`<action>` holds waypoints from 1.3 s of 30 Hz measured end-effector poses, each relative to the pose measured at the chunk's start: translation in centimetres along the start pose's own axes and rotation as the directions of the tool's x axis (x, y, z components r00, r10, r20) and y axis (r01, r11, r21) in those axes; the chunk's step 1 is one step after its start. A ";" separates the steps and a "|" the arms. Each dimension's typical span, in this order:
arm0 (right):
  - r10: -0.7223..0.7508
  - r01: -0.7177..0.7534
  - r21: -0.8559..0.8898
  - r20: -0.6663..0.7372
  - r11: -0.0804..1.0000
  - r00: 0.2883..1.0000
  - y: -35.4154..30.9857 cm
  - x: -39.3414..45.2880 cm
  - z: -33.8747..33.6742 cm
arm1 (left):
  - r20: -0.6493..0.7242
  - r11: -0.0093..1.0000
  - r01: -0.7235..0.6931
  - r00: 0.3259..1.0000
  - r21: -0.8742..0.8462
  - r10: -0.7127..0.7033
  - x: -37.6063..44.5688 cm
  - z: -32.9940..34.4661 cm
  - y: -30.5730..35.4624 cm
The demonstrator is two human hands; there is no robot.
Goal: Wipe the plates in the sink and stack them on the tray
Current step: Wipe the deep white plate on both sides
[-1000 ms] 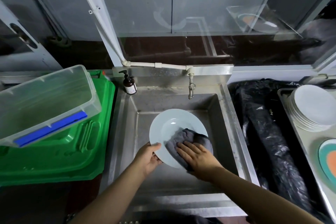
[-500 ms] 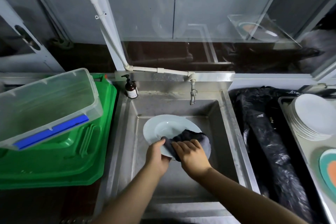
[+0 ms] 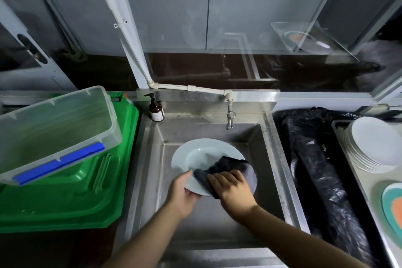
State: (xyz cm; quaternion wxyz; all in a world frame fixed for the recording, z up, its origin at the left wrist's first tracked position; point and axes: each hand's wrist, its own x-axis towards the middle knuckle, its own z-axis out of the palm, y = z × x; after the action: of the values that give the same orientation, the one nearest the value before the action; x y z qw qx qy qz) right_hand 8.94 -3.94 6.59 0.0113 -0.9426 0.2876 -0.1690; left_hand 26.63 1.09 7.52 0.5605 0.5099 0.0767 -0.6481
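Plate over the sink, tilted up toward us, and we see the left hand gripping its near rim at about seven o'clock, thumb on the face and fingers curled underneath. The right hand presses a dark cloth against the plate at five o'clock, fingers bent over the cloth and clamped on it. At three o'clock, past a black bag, the tray carries a stack of white plates. At nine o'clock a clear bin rests on a green lid. At twelve o'clock we have the tap, a soap bottle just left of it.
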 end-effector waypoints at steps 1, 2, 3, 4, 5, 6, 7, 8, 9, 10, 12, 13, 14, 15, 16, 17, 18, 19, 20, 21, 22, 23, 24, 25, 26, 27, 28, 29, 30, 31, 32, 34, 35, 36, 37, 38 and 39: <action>0.070 -0.070 0.002 0.025 0.998 0.997 -0.7 0.4 0.2 | -0.012 0.999 0.007 1.000 -0.050 -0.007 -0.2 0.9 -1.3; 0.132 -0.133 0.010 0.060 0.991 0.989 -1.4 0.7 0.4 | -0.036 0.996 0.005 0.999 -0.084 -0.008 -0.2 1.7 -2.3; 0.170 -0.172 0.025 0.089 0.985 0.982 -2.1 0.9 0.5 | -0.068 0.994 -0.002 0.998 -0.106 -0.006 -0.2 2.4 -2.9; 0.184 -0.191 0.051 0.115 0.980 0.976 -2.7 1.0 0.7 | -0.103 0.994 -0.003 0.995 -0.113 -0.008 0.0 2.7 -3.1; 0.180 -0.191 0.077 0.128 0.979 0.975 -2.9 0.7 0.9 | -0.123 0.993 0.009 0.992 -0.114 -0.023 0.2 2.6 -2.9; 0.156 -0.170 0.101 0.132 0.980 0.979 -2.6 0.3 0.9 | -0.126 0.994 0.033 0.991 -0.101 -0.045 0.2 2.3 -2.4; 0.108 -0.125 0.123 0.133 0.985 0.985 -1.9 -0.2 0.9 | -0.122 0.996 0.063 0.990 -0.066 -0.070 0.1 1.8 -1.7; 0.044 -0.064 0.142 0.136 0.988 0.990 -0.8 -0.9 0.8 | -0.128 0.996 0.085 0.988 -0.013 -0.086 0.1 1.0 -0.8; -0.026 0.005 0.158 0.130 0.987 0.991 0.6 -1.7 0.8 | -0.124 0.995 0.092 0.989 0.044 -0.086 0.2 0.1 0.2; -0.094 0.076 0.156 0.115 0.985 0.989 2.0 -2.5 0.7 | -0.102 0.992 0.091 0.991 0.090 -0.082 0.4 -0.7 1.3; -0.188 0.180 0.100 0.078 0.979 0.979 4.0 -3.5 0.4 | -0.045 0.976 0.108 0.994 0.188 -0.102 0.5 -1.9 3.3; -0.201 0.197 0.071 0.051 0.978 0.978 4.3 -3.5 0.3 | -0.045 0.974 0.107 0.994 0.200 -0.100 0.5 -2.0 3.9; -0.194 0.193 0.047 0.021 0.980 0.981 4.1 -3.3 0.2 | -0.054 0.980 0.092 0.995 0.177 -0.084 0.5 -1.9 4.0; -0.172 0.172 0.028 -0.006 0.985 0.985 3.5 -2.9 0.2 | -0.054 0.987 0.068 0.997 0.143 -0.060 0.0 -1.4 3.7; -0.140 0.141 0.017 -0.021 0.990 0.990 2.5 -2.3 0.0 | -0.065 0.996 0.033 0.997 0.089 -0.027 -0.6 -0.8 2.7; -0.105 0.105 0.003 -0.023 0.994 0.994 1.6 -1.7 -0.1 | -0.077 1.000 0.001 0.997 0.029 0.001 -0.9 -0.2 1.4; -0.060 0.060 -0.002 -0.018 0.998 0.998 0.6 -1.1 0.0 | -0.080 0.999 -0.010 0.997 -0.051 0.006 -1.1 0.5 -0.1; -0.010 0.010 0.002 -0.006 1.000 1.000 -0.3 -0.6 0.2 | -0.073 0.992 -0.002 0.997 -0.123 -0.007 -1.4 1.3 -1.4; 0.041 -0.041 0.013 0.021 0.999 0.999 -1.2 -0.3 0.4 | -0.076 0.984 0.011 0.997 -0.176 -0.024 -1.8 2.2 -2.2; 0.083 -0.085 0.027 0.051 0.996 0.995 -2.0 -0.2 0.6 | -0.098 0.981 0.010 0.995 -0.192 -0.029 -1.8 2.8 -2.6; 0.110 -0.113 0.044 0.073 0.993 0.991 -2.6 -0.1 0.7 | -0.126 0.984 0.001 0.992 -0.181 -0.025 -1.7 3.0 -2.6; 0.114 -0.120 0.063 0.091 0.991 0.989 -2.9 -0.2 0.8 | -0.152 0.990 0.002 0.988 -0.142 -0.024 -1.6 2.8 -2.4; 0.094 -0.102 0.084 0.094 0.991 0.991 -2.9 -0.4 0.7 | -0.162 0.995 0.021 0.986 -0.094 -0.036 -1.7 2.3 -1.7; 0.056 -0.066 0.103 0.091 0.993 0.994 -2.5 -0.6 0.5 | -0.153 0.999 0.043 0.987 -0.028 -0.047 -1.7 1.4 -0.9; 0.000 -0.010 0.119 0.082 0.993 0.997 -1.8 -1.0 0.3 | -0.145 0.998 0.054 0.988 0.041 -0.048 -1.6 0.4 0.1; -0.068 0.060 0.127 0.065 0.990 0.996 -0.8 -1.5 0.3 | -0.121 0.994 0.050 0.992 0.102 -0.037 -1.2 -0.8 1.3; -0.137 0.131 0.118 0.047 0.984 0.989 0.4 -2.0 0.3 | -0.082 0.987 0.044 0.996 0.154 -0.031 -0.7 -1.8 2.6; -0.197 0.193 0.096 0.040 0.977 0.980 1.5 -2.4 0.3 | -0.039 0.977 0.043 0.999 0.210 -0.035 -0.4 -2.7 3.8; -0.236 0.233 0.070 0.035 0.970 0.971 2.4 -2.7 0.2 | -0.022 0.967 0.040 0.999 0.253 -0.036 -0.1 -3.2 4.7; -0.246 0.245 0.043 0.018 0.968 0.969 2.8 -2.8 0.2 | -0.022 0.963 0.039 0.999 0.266 -0.034 0.1 -3.4 5.2; -0.237 0.237 0.019 -0.010 0.971 0.971 2.7 -2.6 0.2 | -0.023 0.971 0.028 0.999 0.237 -0.023 0.1 -3.2 5.2; -0.180 0.179 -0.016 -0.051 0.984 0.982 1.3 -1.6 0.1 | -0.053 0.994 -0.013 0.998 0.112 0.019 -0.3 -2.4 3.3; -0.135 0.134 -0.025 -0.047 0.991 0.990 0.2 -0.9 0.2 | -0.062 0.999 -0.031 0.997 0.041 0.034 -0.5 -1.7 1.8; -0.077 0.076 -0.022 -0.031 0.997 0.997 -0.8 -0.3 0.3 | -0.056 0.999 -0.037 0.998 -0.038 0.034 -0.8 -0.9 0.1; -0.010 0.010 -0.007 0.002 1.000 1.000 -1.6 0.2 0.5 | -0.044 0.992 -0.011 0.999 -0.123 0.006 -1.3 0.3 -1.2; 0.056 -0.057 0.009 0.051 0.998 0.997 -2.4 0.5 0.8 | -0.050 0.984 0.018 0.998 -0.176 -0.027 -1.5 1.3 -2.1; 0.108 -0.111 0.025 0.110 0.993 0.988 -2.9 0.7 0.9 | -0.067 0.979 0.037 0.996 -0.198 -0.051 -1.5 2.0 -2.6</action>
State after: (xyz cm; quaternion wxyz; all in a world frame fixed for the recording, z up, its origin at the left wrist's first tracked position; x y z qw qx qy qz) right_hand 11.37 -1.98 6.27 0.0509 -0.9328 0.3354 -0.1213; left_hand 23.16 1.67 8.38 0.5906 0.4730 0.1717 -0.6309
